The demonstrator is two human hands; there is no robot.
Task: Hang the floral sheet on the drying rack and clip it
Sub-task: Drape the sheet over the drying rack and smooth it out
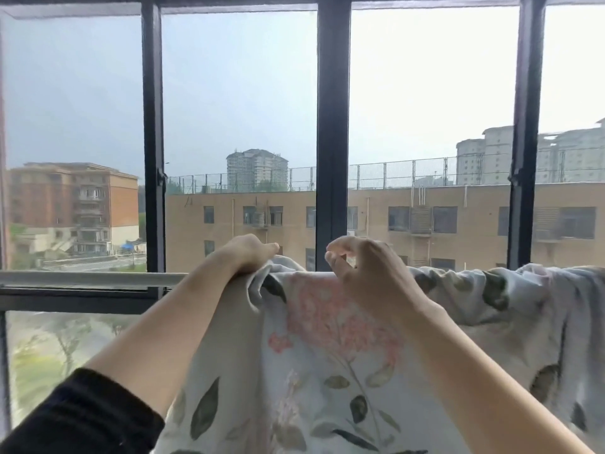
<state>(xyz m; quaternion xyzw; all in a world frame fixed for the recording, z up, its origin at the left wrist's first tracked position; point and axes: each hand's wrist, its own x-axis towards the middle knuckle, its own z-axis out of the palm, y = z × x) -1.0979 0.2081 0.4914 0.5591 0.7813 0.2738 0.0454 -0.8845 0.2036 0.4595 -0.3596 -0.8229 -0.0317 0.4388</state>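
Black sleeve (82, 417) covers the left forearm at the lower left corner; the right forearm is bare. Between the two arms hangs the floral sheet (327, 371), pale with pink blossoms and green leaves, draped over the drying rack rail (91, 276) and bunched along it toward the right edge. Left hand (248, 253) sits at the sheet's top left corner, fingers curled down and gripping a fold of fabric against the rail. Right hand (363, 273) lies just beside it on the sheet's top edge, fingers bent, thumb and forefinger tips drawn close; whether they pinch cloth or anything else cannot be determined. Dark window frame (332, 126) stands directly behind the rail, with buildings (425, 217) beyond the glass.
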